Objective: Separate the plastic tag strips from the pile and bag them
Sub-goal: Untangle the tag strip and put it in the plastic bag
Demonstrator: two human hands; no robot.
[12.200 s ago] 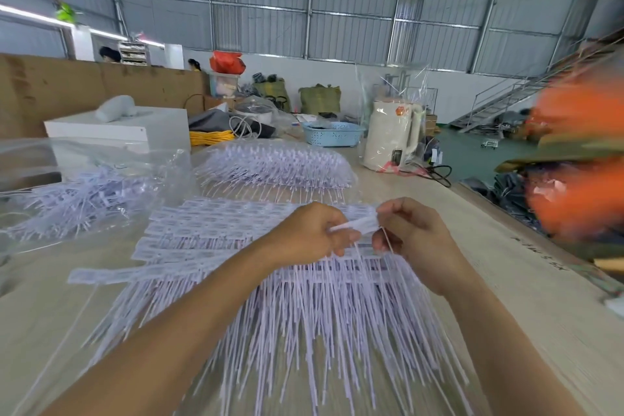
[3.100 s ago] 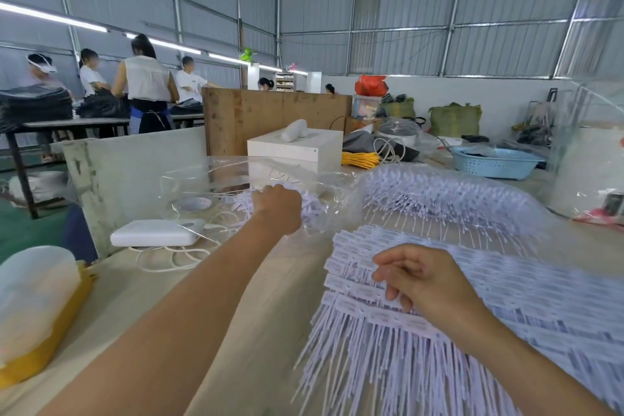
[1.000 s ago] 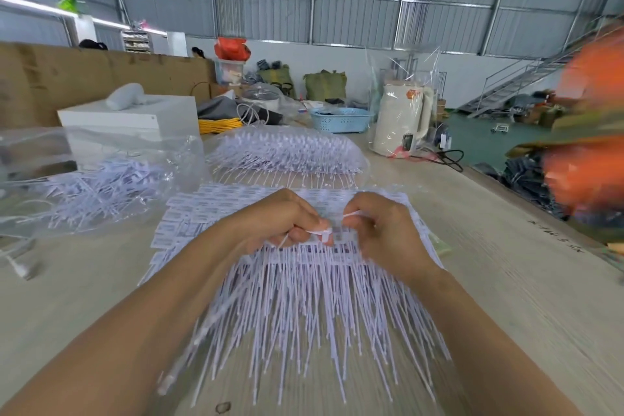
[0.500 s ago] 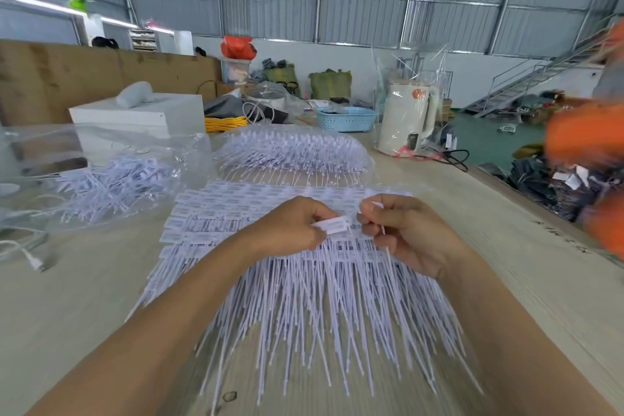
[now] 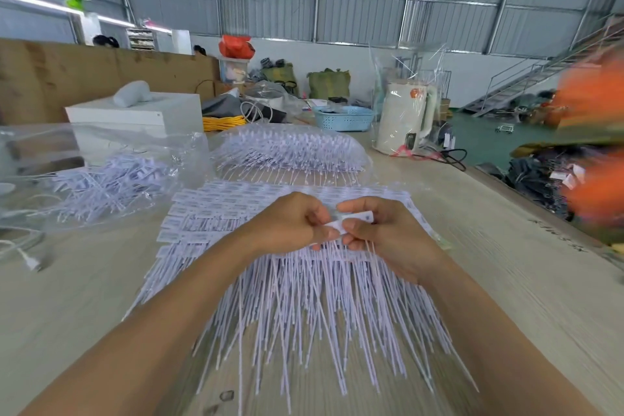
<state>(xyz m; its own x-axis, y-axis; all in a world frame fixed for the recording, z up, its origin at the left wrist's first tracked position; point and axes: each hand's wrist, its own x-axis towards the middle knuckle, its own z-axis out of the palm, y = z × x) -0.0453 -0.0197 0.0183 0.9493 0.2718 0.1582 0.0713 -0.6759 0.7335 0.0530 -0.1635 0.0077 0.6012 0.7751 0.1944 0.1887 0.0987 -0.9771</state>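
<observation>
A wide pile of white plastic tag strips (image 5: pixel 297 307) lies on the table in front of me, flat label ends away from me and thin tails fanning toward me. Just above its middle, my left hand (image 5: pixel 287 223) and my right hand (image 5: pixel 388 233) meet and pinch the same white tag strip (image 5: pixel 354 218) by its label end. At the left lies a clear plastic bag (image 5: pixel 101 172) holding loose separated tags. A second clear bag (image 5: pixel 290 149), filled with tags, sits behind the pile.
A pale wooden table (image 5: pixel 506 280) carries a white box (image 5: pixel 141 115), a blue basket (image 5: pixel 344 118), a cream kettle (image 5: pixel 405 118) with a black cord, and a white cable plug (image 5: pixel 30 262) at the left. The table's right edge drops to blurred orange items.
Three seconds ago my left hand was at the bag on the left; now both hands are together over the pile. In the last half second the pinched tag has lifted slightly.
</observation>
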